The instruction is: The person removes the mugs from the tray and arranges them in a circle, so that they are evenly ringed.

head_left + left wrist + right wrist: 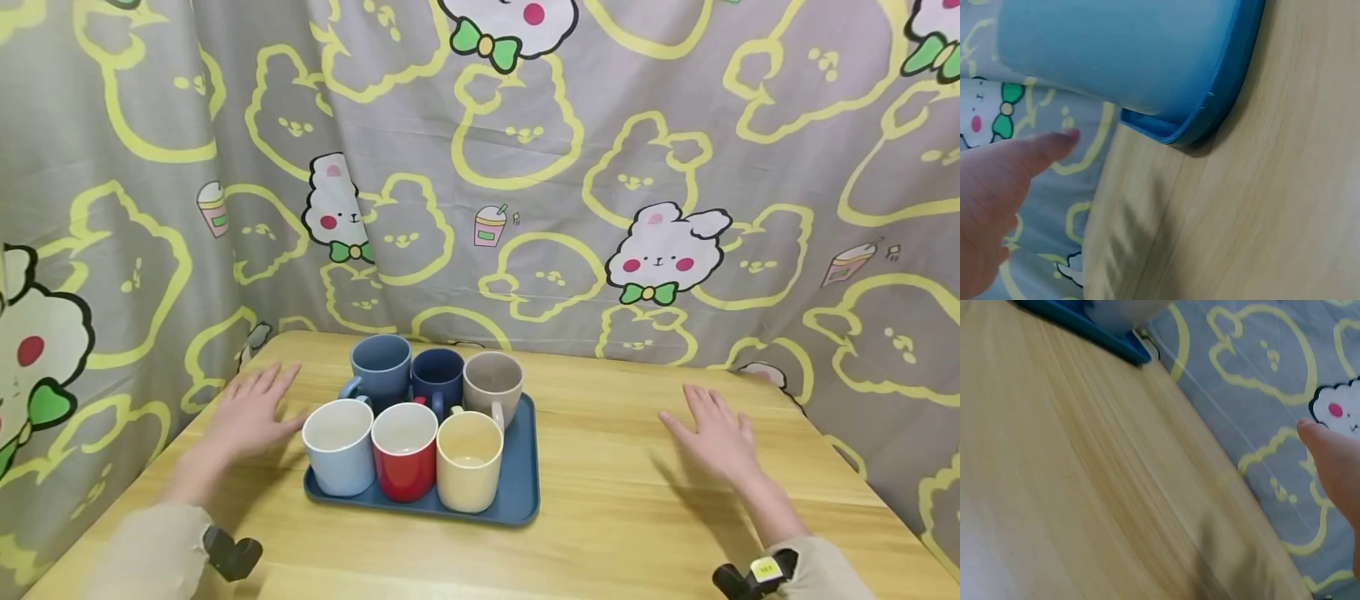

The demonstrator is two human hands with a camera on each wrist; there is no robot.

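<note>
1. From my remote post I see a blue tray left of centre on a wooden table, carrying a light blue mug, red mug and cream mug in front.
2. Behind them stand a slate-blue mug, navy mug and grey mug.
3. At frame left, the left hand hovers near the light blue mug, fingers spread.
4. At frame right, the right hand hovers well apart from the tray, fingers outstretched.
5. A cartoon-print curtain fills the upper frame.

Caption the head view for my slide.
Six mugs share a blue tray on a wooden table, left hand close by, right hand farther off.
</note>
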